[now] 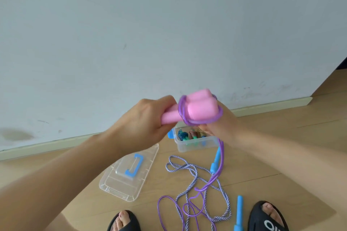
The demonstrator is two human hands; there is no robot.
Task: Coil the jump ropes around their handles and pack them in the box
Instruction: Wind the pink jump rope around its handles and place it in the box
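I observe the left hand [144, 120] clenched on the pink handles [195, 108], held above the box [195, 144]. The right hand [223, 124] pinches the purple rope [221, 155], a few turns coiled round the handles, remainder trailing to the floor [281, 155].

Wall [150, 33]: pale, scuffed, dark marks. Skirting [272, 107]: light strip along wall foot. Floor [281, 146]: light wood planks. Sandals [268, 217]: black, open-toed, white lettering on the right one, at bottom edge.
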